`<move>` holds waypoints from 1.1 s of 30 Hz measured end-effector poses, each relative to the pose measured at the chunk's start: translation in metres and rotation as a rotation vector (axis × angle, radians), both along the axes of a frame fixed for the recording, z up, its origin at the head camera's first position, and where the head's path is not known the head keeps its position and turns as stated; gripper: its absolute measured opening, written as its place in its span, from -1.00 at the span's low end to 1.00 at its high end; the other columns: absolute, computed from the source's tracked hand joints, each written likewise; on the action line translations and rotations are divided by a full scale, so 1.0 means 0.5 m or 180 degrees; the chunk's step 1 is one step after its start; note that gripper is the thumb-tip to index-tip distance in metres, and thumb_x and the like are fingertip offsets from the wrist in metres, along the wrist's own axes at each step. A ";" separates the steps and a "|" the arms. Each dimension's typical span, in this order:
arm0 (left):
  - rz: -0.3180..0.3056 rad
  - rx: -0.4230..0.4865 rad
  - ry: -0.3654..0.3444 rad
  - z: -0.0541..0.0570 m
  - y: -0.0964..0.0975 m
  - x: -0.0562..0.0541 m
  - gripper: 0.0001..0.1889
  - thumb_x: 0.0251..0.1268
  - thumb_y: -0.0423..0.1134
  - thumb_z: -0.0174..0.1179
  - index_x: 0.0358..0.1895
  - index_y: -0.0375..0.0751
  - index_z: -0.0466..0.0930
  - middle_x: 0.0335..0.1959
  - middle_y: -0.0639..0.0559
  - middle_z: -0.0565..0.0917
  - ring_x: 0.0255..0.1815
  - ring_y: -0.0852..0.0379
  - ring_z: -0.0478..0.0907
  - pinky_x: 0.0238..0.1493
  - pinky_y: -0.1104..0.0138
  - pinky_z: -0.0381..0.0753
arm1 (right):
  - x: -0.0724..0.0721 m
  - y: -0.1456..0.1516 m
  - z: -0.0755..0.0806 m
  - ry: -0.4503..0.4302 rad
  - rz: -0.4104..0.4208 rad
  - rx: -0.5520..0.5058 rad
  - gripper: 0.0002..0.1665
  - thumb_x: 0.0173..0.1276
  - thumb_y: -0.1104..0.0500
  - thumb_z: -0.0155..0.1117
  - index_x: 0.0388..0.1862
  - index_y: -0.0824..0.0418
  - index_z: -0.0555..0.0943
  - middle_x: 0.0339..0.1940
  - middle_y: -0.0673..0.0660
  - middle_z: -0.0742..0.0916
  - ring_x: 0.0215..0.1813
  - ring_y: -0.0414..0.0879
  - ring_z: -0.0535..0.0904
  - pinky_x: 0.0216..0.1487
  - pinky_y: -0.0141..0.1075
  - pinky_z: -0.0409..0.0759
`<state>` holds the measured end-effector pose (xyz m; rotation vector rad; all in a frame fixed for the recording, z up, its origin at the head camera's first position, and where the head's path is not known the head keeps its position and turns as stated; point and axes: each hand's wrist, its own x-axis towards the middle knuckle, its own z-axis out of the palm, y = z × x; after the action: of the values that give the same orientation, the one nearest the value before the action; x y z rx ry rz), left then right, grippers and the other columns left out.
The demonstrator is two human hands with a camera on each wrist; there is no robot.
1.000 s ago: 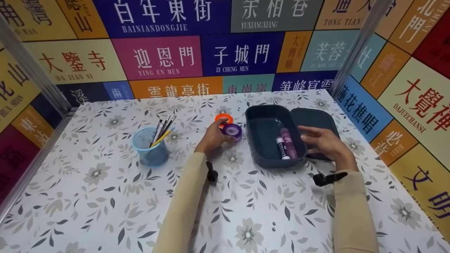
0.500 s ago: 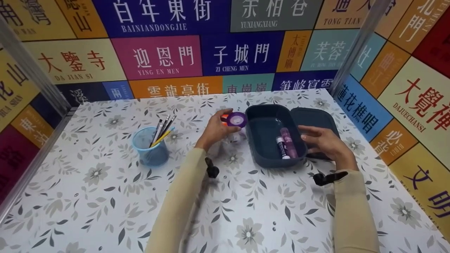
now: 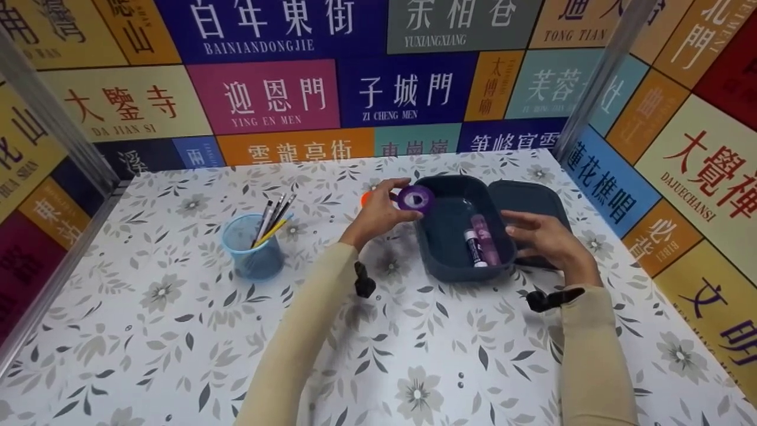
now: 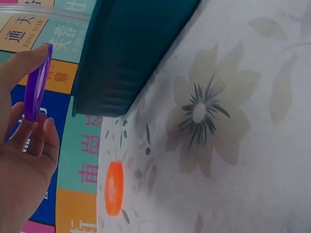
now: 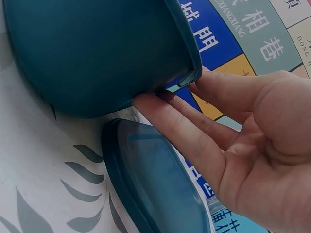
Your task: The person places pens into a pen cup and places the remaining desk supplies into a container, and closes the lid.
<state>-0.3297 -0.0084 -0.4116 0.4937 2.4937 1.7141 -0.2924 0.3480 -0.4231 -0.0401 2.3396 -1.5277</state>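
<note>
Wall panels (image 3: 263, 94) are showing "YING EN MEN", "ZI CHENG MEN" and "BAINIANDONGJIE" behind the patterned table (image 3: 207, 355). A dark blue-green box (image 3: 443, 236) is holding a dark-and-white tube (image 3: 475, 248) and a pink tube (image 3: 485, 239) side by side — their lettering is too small to read. A pale blue cup (image 3: 257, 260) is holding pencils (image 3: 273, 219). The left hand (image 3: 378, 213) is pinching a purple ring (image 4: 37, 90) off the table, near the box's left rim. The right hand (image 3: 547, 239) is resting extended, slightly spread fingers against the box's right side, above the lid (image 3: 532, 198). An orange ring (image 4: 114, 188) is lying on the table.
</note>
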 end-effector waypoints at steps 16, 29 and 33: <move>-0.0034 -0.0035 -0.0010 0.022 0.067 0.014 -0.18 0.02 -0.12 0.55 0.42 -0.10 0.43 0.30 -0.06 0.49 0.19 0.07 0.47 0.32 0.27 0.54 | -0.002 0.001 -0.001 0.0072 0.0011 0.0016 -0.26 0.48 -0.01 0.23 0.57 0.05 0.26 0.51 0.27 0.44 0.25 -0.06 0.57 0.09 -0.16 0.74; -0.0249 -0.0101 0.0087 0.010 0.133 0.033 -0.13 0.02 -0.14 0.55 0.47 -0.12 0.35 0.38 -0.06 0.44 0.33 0.10 0.44 0.51 0.26 0.37 | 0.000 0.003 0.002 0.0047 0.0011 -0.0053 -0.26 0.48 -0.01 0.23 0.57 0.05 0.26 0.49 0.27 0.47 0.14 -0.18 0.64 0.10 -0.15 0.74; -0.0306 -0.0113 0.0029 0.002 0.141 0.037 -0.10 0.01 -0.17 0.56 0.48 -0.14 0.33 0.40 -0.07 0.43 0.35 0.08 0.44 0.52 0.23 0.36 | 0.001 0.001 0.000 0.0032 0.0040 -0.0161 -0.26 0.50 0.03 0.21 0.58 0.09 0.23 0.52 0.27 0.43 0.13 -0.21 0.65 0.09 -0.16 0.74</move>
<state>-0.3114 0.0622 -0.4107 0.6087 2.4586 1.6338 -0.2916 0.3486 -0.4229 -0.0750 2.3040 -1.5840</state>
